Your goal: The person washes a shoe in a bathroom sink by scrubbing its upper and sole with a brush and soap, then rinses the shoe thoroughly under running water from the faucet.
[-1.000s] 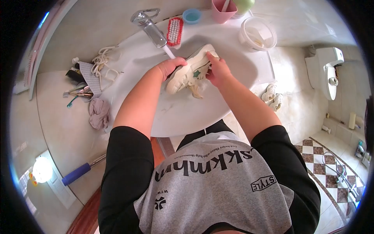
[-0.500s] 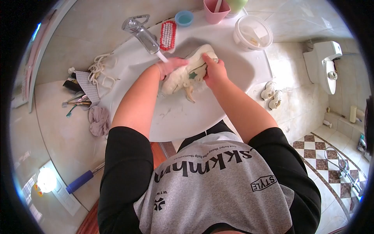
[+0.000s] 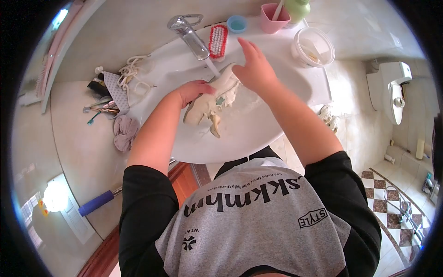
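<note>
A cream shoe with a green star (image 3: 201, 108) is tilted over the white sink (image 3: 249, 138), its tongue hanging down toward me. My left hand (image 3: 194, 92) grips the shoe's left edge. Fingers spread, my right hand (image 3: 254, 69) is raised just beyond the shoe's upper right end and holds nothing. Water runs from the chrome faucet (image 3: 190, 38) onto the shoe near my left hand.
Behind the sink stand a red-and-white brush (image 3: 218, 41), a blue bowl (image 3: 237, 24), a pink cup (image 3: 273, 21) and a clear tub (image 3: 314, 48). White laces (image 3: 134, 76), a grey cloth (image 3: 124, 131) and toothbrushes lie left. Another pair of shoes (image 3: 330, 117) is on the floor.
My right hand has let go of the shoe and moved up with its fingers spread. The shoe has shifted down and left in my left hand.
</note>
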{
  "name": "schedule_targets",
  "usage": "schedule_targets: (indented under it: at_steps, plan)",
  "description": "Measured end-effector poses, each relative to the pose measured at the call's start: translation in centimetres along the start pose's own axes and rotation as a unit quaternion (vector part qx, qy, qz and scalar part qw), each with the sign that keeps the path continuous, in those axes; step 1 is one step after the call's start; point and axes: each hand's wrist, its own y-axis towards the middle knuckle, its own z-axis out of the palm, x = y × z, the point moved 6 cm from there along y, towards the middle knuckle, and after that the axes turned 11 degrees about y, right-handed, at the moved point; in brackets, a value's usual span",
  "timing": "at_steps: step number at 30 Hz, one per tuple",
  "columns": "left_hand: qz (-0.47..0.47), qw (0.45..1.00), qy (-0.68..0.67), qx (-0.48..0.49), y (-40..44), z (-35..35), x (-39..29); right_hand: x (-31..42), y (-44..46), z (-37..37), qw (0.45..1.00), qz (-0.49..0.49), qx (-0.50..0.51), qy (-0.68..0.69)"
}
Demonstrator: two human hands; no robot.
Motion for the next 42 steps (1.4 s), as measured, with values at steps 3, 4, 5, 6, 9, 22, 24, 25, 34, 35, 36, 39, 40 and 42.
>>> schedule_targets:
  at_steps: [3, 4, 5, 6, 9, 22, 24, 25, 34, 35, 36, 39, 40, 42]
  plan:
    - [0.023, 1.000, 0.005, -0.005, -1.2, 0.0, 0.0, 6.2, 2.7, 0.5, 0.988, -0.141, -0.009, -0.057]
    - [0.038, 0.999, 0.004, -0.009, -1.6, 0.0, 0.0, 8.0, 2.9, 0.8, 0.968, -0.221, -0.026, -0.119]
    - [0.038, 0.999, 0.003, -0.011, -1.9, 0.1, 0.0, 8.8, 3.1, 1.1, 0.968, -0.222, -0.025, -0.118]
    - [0.048, 0.998, 0.028, -0.021, -2.4, 0.1, -0.3, 9.2, 3.3, 1.4, 0.967, -0.198, -0.019, -0.160]
    - [0.075, 0.991, 0.090, -0.057, -4.6, 0.3, -1.4, 8.8, 3.2, 1.7, 0.960, -0.162, -0.006, -0.229]
    - [0.251, 0.837, 0.266, -0.407, -13.4, 3.9, -4.2, -4.6, -9.5, 10.0, 0.575, 0.417, 0.016, 0.704]
    - [0.263, 0.830, 0.233, -0.433, -14.2, 5.0, -5.0, -5.0, -10.1, 12.9, 0.581, 0.439, 0.044, 0.684]
    - [0.279, 0.825, 0.211, -0.445, -14.5, 5.3, -5.4, -6.7, -10.2, 15.2, 0.600, 0.409, 0.094, 0.681]
    - [0.344, 0.738, 0.293, -0.501, -16.6, 6.1, -6.0, -4.6, -8.3, 13.3, 0.519, 0.339, 0.134, 0.773]
    - [0.343, 0.715, 0.316, -0.521, -16.6, 6.1, -5.7, -4.1, -7.8, 12.5, 0.519, 0.338, 0.134, 0.774]
    - [0.342, 0.691, 0.339, -0.538, -16.5, 6.2, -5.5, -3.6, -7.1, 11.4, 0.483, 0.304, 0.124, 0.812]
    - [0.325, 0.702, 0.337, -0.536, -15.7, 6.5, -4.3, -2.4, -5.9, 10.2, 0.451, 0.285, 0.100, 0.840]
    - [0.325, 0.703, 0.337, -0.535, -15.6, 6.8, -4.2, -2.6, -5.8, 10.2, 0.456, 0.302, 0.087, 0.833]
    - [0.293, 0.732, 0.348, -0.507, -14.7, 7.8, -3.9, -5.8, -6.0, 12.9, 0.442, 0.282, 0.131, 0.841]
